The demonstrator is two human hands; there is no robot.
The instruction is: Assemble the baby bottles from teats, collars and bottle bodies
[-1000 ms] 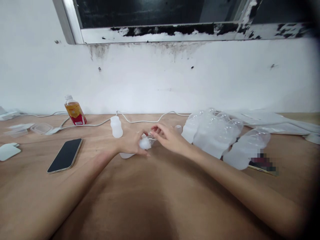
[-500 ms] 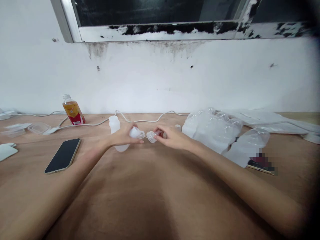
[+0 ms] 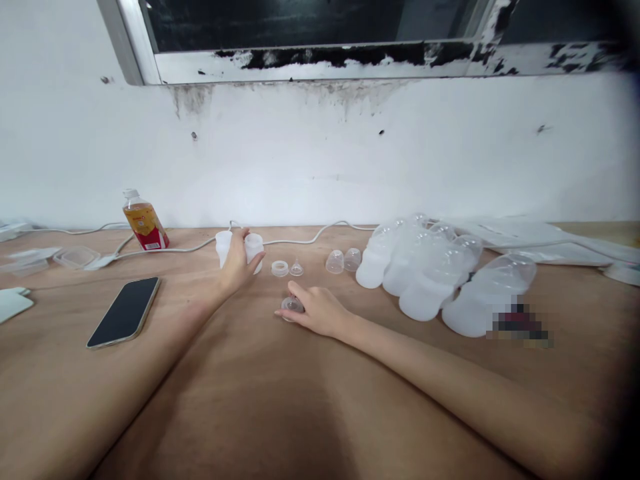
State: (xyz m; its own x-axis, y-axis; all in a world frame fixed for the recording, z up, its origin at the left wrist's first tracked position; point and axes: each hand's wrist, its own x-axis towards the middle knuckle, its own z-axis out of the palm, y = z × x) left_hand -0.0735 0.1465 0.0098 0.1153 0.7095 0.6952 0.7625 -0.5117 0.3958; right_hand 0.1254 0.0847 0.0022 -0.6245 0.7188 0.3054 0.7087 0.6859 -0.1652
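Observation:
My left hand (image 3: 239,265) is wrapped round the right-hand one of two frosted baby bottles, an uncapped bottle (image 3: 254,244) standing upright. The other bottle (image 3: 223,247) stands just left of the fingers, partly hidden. My right hand (image 3: 320,310) is lower on the table, thumb and forefinger closed round a clear bottle nipple in its ring (image 3: 292,305). Above that hand lie a loose screw ring (image 3: 280,268) and a clear nipple (image 3: 297,268), side by side. Two clear dome caps (image 3: 335,261) sit farther right.
Several frosted bottles with clear domes (image 3: 425,293) crowd the right side, before a plastic bag (image 3: 540,243). At left are a phone (image 3: 125,312), a drink bottle (image 3: 145,221) and clear plastic containers (image 3: 76,257). A white cable (image 3: 310,241) runs along the wall.
My hands have moved apart. The left went up and left to the bottle; the right came down and slightly toward me. The ring, nipple and dome caps now show on the table.

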